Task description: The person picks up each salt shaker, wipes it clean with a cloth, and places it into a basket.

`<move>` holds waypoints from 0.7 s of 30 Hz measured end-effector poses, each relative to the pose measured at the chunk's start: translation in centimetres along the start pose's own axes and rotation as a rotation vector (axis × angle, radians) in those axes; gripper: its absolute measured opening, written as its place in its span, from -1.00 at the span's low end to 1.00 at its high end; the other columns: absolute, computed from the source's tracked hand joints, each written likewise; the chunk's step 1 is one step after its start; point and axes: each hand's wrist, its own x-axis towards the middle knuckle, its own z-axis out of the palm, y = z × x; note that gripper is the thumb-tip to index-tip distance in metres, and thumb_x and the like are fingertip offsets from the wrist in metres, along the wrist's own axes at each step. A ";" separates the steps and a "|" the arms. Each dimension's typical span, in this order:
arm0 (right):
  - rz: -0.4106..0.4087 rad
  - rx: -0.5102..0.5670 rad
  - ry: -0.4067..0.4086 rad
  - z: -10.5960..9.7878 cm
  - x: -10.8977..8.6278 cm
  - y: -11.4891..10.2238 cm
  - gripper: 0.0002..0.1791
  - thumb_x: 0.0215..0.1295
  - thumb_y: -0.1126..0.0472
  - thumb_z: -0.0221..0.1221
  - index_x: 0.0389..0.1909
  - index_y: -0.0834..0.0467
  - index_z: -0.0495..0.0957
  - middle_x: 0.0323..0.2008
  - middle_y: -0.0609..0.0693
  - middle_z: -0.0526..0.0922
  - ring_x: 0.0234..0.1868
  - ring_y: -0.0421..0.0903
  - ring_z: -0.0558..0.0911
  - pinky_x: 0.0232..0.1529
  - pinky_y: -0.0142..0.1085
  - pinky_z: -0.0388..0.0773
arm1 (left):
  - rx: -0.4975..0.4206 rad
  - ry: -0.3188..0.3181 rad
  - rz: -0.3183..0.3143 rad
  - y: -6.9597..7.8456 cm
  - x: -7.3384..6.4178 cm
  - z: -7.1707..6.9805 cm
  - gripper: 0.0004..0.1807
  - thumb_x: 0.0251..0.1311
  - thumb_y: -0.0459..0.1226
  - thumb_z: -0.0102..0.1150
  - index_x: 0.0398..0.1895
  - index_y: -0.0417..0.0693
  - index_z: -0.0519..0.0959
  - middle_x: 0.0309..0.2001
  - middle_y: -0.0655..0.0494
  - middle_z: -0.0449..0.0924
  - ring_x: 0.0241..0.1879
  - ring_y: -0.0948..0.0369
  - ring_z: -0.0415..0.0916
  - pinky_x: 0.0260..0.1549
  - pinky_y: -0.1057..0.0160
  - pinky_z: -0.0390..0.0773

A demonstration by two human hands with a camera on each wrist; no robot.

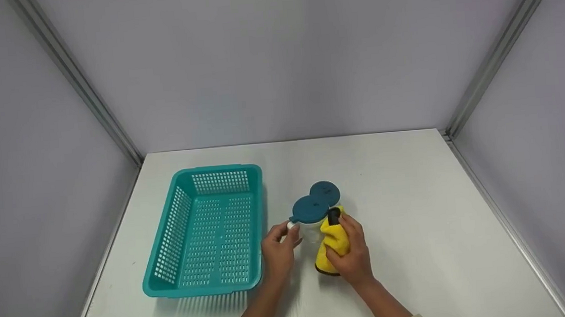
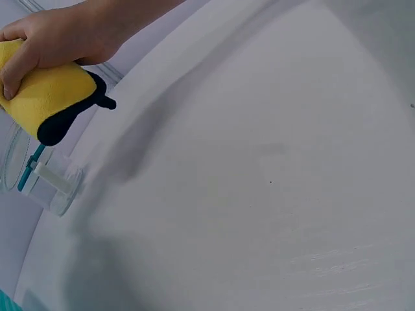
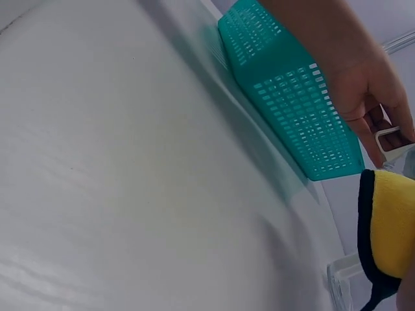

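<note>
My left hand (image 1: 278,249) grips the white handle (image 1: 292,225) of a clear jar (image 1: 311,232) with a round dark-blue lid (image 1: 309,210). In my right hand (image 1: 354,253) is a yellow cloth (image 1: 337,242) with black edging, bunched beside the jar's right side. Part of the jar is hidden by the cloth and the lid. Just behind it shows a second dark-blue lid (image 1: 326,193). The left wrist view has a clear jar with a white handle (image 2: 55,178) standing on the table, below the cloth (image 2: 48,97). My left fingers curl at the handle in the right wrist view.
A teal plastic basket (image 1: 224,288) with slotted sides stands on the white table (image 1: 418,218), left of my left hand. Grey panels (image 1: 275,63) close off the back and both sides of the table.
</note>
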 end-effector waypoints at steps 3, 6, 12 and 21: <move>0.080 0.017 0.008 0.4 -0.1 -0.3 -0.11 -0.09 0.45 0.38 0.36 0.22 0.27 0.32 0.17 0.33 0.17 -0.16 0.44 0.32 -0.54 0.29 | -0.003 0.004 -0.005 -1.2 0.4 0.1 -0.80 0.28 -0.30 0.25 -0.06 -0.11 0.67 -0.23 -0.05 0.59 -0.16 0.08 0.61 -0.21 0.20 0.71; 0.181 0.040 0.016 0.7 0.0 -0.8 -0.10 -0.05 0.48 0.39 0.37 0.22 0.24 0.32 0.16 0.31 0.17 -0.18 0.41 0.31 -0.57 0.28 | -0.001 0.006 0.009 -1.6 0.4 0.1 -0.79 0.27 -0.24 0.27 -0.07 -0.06 0.68 -0.23 -0.03 0.59 -0.17 0.10 0.60 -0.22 0.23 0.71; 0.487 0.155 0.009 1.1 0.3 -1.6 -0.11 0.08 0.46 0.34 0.43 0.18 0.15 0.29 0.12 0.34 0.08 -0.12 0.44 0.21 -0.63 0.32 | 0.019 0.003 0.035 -1.6 0.3 0.1 -0.76 0.26 -0.14 0.28 -0.07 0.00 0.68 -0.23 0.01 0.59 -0.17 0.10 0.59 -0.21 0.25 0.71; 0.883 0.375 -0.012 0.8 1.2 -1.5 -0.20 0.30 0.20 0.18 0.49 -0.13 0.05 0.30 -0.11 0.35 0.10 -0.06 0.41 0.22 -0.23 0.39 | -0.007 0.006 0.064 -1.7 0.2 0.3 -0.82 0.25 -0.23 0.29 -0.11 -0.04 0.69 -0.25 0.00 0.60 -0.20 0.10 0.60 -0.24 0.21 0.71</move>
